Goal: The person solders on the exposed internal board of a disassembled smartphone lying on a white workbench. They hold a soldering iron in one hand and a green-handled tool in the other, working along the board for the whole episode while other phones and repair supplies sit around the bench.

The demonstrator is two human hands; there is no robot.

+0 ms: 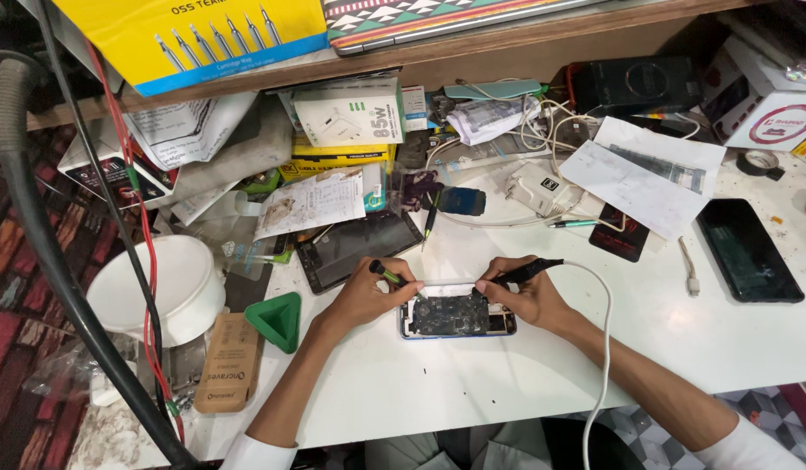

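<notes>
Two hands work the opened phone (458, 313) at the table's (472, 392) centre: left hand (361, 298), at nine o'clock, clamps a screwdriver (385, 273), right hand (526, 298), at three, grips a corded tool (529, 271); keeping both tips steady seems wise.

A blue-edged opened phone (456, 314) lies on a white table (472, 383) near a green stand (279, 319).

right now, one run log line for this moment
left hand: holds green-tipped tool | right hand: holds black corded tool | opened phone: between hands on white table

Left hand (361, 296) with screwdriver (386, 273), right hand (526, 298) on opened phone (456, 313).
</notes>
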